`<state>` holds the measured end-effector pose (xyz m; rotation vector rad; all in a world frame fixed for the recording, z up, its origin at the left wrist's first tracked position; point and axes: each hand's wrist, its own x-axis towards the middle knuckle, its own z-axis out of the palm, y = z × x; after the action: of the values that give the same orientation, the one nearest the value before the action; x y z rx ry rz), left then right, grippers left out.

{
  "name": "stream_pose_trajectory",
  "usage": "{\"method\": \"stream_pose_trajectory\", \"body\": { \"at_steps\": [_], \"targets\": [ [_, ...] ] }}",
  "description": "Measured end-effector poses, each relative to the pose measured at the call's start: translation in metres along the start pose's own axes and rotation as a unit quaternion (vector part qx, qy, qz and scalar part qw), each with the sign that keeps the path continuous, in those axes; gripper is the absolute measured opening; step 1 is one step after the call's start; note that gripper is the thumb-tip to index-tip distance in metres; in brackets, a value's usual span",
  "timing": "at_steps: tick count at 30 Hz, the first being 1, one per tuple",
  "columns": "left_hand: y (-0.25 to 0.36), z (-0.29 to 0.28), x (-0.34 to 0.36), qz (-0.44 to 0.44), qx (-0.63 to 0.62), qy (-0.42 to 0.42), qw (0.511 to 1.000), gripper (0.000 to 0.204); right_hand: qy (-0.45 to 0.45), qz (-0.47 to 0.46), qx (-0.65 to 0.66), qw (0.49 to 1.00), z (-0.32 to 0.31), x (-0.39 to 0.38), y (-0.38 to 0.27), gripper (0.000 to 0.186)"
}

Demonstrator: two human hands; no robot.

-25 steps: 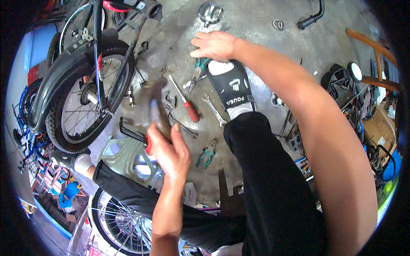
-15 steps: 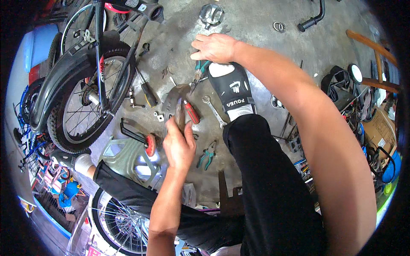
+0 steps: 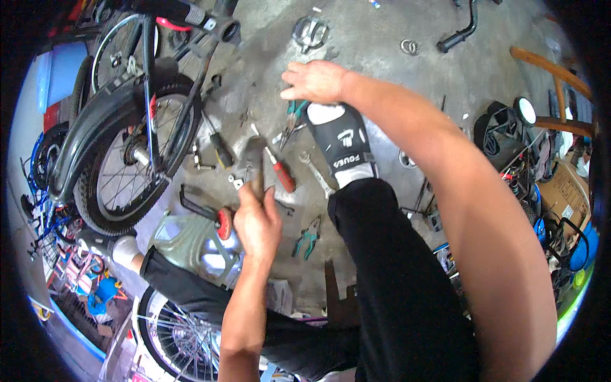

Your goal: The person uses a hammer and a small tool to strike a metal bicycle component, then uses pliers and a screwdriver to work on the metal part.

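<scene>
My left hand (image 3: 258, 224) is closed around the brown handle of a hammer (image 3: 256, 167), whose dark head is smeared by motion. To its right, on the floor, lie a red-handled screwdriver (image 3: 283, 175) and a combination wrench (image 3: 316, 173). My right hand (image 3: 316, 81) reaches across above my shoe and is closed over the green handles of a pair of pliers (image 3: 291, 125). The plier jaws point down toward a small metal piece near the floor, too small to make out. Its palm hides most of the handles.
A bicycle wheel with a black mudguard (image 3: 95, 143) stands at left. A black-handled screwdriver (image 3: 220, 148), another pair of green pliers (image 3: 308, 239) and a greenish plastic stool (image 3: 181, 239) are nearby. My shoe (image 3: 337, 137) is beside the wrench. Metal rings (image 3: 409, 47) lie farther off.
The hammer in my left hand has swung from a wide blur to a more upright position, uncovering more of the red screwdriver. My right hand stays on the pliers. The whole view has shifted slightly.
</scene>
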<state>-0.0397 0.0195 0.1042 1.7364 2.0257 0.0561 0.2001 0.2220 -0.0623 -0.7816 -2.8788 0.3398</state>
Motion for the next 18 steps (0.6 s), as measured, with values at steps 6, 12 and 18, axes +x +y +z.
{"method": "stream_pose_trajectory", "body": {
  "at_steps": [6,12,18],
  "targets": [
    [0.069,-0.073,-0.006,0.12,-0.257,0.204,0.937,0.028,-0.006,0.02,-0.002,1.0,0.001,-0.02,0.005,0.02],
    [-0.006,-0.014,0.0,0.145,0.054,0.018,0.988,0.027,0.015,-0.006,0.005,1.0,-0.008,0.005,0.002,0.017],
    [0.039,-0.054,0.002,0.128,-0.065,0.13,0.981,0.032,0.005,0.004,-0.001,1.0,0.002,-0.013,0.003,0.017]
  ]
}}
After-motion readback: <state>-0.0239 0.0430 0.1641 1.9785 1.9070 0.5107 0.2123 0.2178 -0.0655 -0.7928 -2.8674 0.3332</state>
